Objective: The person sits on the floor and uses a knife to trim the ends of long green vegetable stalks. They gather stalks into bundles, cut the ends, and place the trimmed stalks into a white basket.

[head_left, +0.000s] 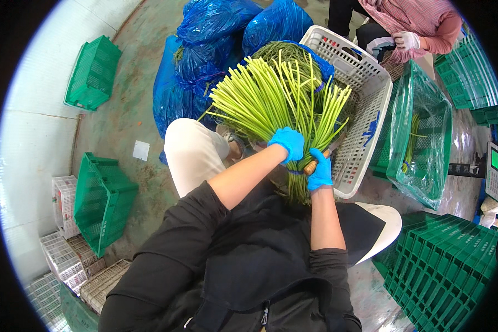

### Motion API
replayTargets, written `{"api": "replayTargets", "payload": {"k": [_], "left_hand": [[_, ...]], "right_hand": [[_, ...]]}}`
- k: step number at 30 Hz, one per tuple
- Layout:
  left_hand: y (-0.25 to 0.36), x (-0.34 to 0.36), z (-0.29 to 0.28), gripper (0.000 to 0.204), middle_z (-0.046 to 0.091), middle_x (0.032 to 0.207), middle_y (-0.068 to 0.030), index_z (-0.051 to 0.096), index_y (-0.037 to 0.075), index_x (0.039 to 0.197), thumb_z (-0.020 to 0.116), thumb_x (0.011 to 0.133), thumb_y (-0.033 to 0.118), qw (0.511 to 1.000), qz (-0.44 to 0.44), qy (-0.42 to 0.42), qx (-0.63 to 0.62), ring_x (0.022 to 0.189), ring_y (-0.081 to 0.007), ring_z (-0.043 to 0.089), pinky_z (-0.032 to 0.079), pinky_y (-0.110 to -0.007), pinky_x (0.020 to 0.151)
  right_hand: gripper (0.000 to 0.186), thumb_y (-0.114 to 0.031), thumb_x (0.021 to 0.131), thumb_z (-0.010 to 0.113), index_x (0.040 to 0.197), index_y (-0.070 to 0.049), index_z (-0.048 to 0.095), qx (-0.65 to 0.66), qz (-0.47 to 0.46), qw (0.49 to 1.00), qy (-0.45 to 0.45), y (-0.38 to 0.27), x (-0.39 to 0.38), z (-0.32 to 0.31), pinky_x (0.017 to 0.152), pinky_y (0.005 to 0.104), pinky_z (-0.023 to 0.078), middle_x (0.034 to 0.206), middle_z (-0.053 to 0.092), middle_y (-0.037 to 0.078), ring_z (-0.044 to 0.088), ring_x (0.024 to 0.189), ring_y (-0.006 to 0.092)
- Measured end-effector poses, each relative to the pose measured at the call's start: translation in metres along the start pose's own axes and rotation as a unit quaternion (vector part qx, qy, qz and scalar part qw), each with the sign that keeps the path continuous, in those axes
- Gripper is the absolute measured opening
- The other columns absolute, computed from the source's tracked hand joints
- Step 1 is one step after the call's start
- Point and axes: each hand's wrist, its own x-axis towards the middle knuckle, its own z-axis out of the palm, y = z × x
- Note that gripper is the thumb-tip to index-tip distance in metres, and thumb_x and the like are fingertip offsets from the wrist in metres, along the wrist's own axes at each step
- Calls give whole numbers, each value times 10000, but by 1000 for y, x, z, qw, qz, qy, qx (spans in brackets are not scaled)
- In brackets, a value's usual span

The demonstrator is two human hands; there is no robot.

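A thick bunch of garlic scapes (254, 91), pale green cut ends fanned upward, stands over my lap. My left hand (288, 144), in a blue glove, is closed around the stalks just above a blue band (296, 172). Beside it, my right hand (319, 172), also gloved in blue, is closed on a short brown wooden handle (310, 166) against the bunch; whatever the handle belongs to is hidden. Below the band hang the thin dark tips (296, 191). Behind the bunch, more thin green stalks (288, 55) lie on blue plastic.
Full blue plastic bags (205, 61) are heaped ahead. A white crate (365, 138) stands right of the bunch, then a plastic-lined green crate (420, 144). Stacked green crates (442, 265) and a scale (494, 166) are at right. Another person's gloved hand (406, 40) shows at top right.
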Motion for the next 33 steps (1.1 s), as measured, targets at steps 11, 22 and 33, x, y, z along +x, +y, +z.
{"api": "replayTargets", "payload": {"k": [11, 22, 33], "left_hand": [[-32, 17, 23, 292, 578, 813, -197, 628, 22, 773, 608, 733, 310, 952, 140, 209, -173, 784, -347, 554, 430, -440, 682], [-60, 2, -64, 143, 616, 857, -76, 497, 66, 984, 482, 900, 182, 648, 137, 148, -735, 631, -89, 533, 451, -204, 574], [-44, 3, -25, 140, 576, 824, -36, 529, 24, 958, 494, 893, 143, 528, 109, 1, -842, 590, -66, 491, 413, -164, 515]], "right_hand": [[357, 28, 752, 585, 1090, -47, 499, 7, 1, 1000, -25, -11, -8, 6, 651, 331, 519, 956, 581, 74, 598, 802, 220], [257, -43, 748, 655, 964, -26, 517, -108, -165, 966, 168, -42, -30, 25, 591, 297, 494, 870, 604, 69, 580, 730, 162], [159, -145, 803, 630, 892, -23, 580, -302, -65, 949, -66, -56, -76, 99, 459, 218, 398, 699, 596, 38, 489, 491, 84]]}}
